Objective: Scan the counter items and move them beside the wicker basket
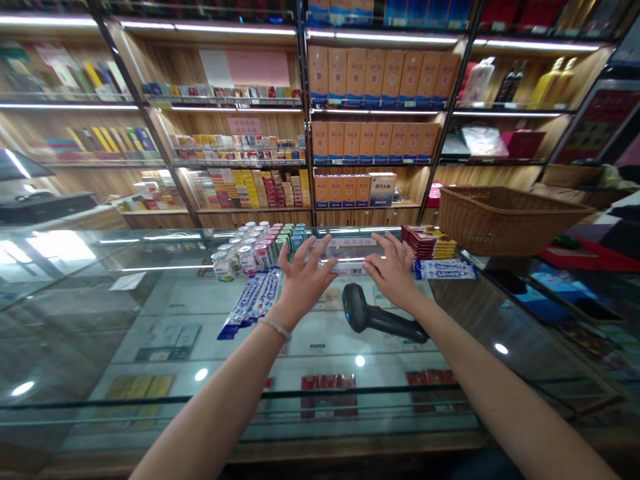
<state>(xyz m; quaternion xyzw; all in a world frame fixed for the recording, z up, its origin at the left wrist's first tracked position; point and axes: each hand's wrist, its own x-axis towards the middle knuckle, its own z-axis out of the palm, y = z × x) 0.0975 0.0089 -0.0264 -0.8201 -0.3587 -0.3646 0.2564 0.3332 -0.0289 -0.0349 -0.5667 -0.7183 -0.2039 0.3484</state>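
1. two bare hands reach over a glass tabletop (pixel 165 293), the left hand (pixel 305 283) and right hand (pixel 395 273) flanking a clear box (pixel 350 265) near the far edge. the placing looks suited to steadying both ends at once.

2. fingers on both hands are spread apart, slightly bent and clamped on nothing visible. whether any fingertip touches the box is impossible to tell; its clear walls blend into the glass.

3. a black scanner (pixel 390 323) lies on the tabletop just below the box, its handle running under the right forearm. the spot likely keeps it within easy reach, yet out of the space between the palms.

4. tubs (pixel 247 259) stand in close rows beyond the left hand, upright and apparently grouped by color, probably so each kind is easy to pick out. blue sachets (pixel 256 297) lie fanned beside that hand, printed faces mostly up.

5. red packs (pixel 420 248) sit stacked past the right hand, flat and edge to edge, an arrangement that seems to save room. more sachets (pixel 445 270) lie in front of them.

6. a wicker basket (pixel 505 220) rests farther right, apart from both hands, its open top up. orange boxes (pixel 375 75) line the shelves behind, fronts outward, presumably for display.
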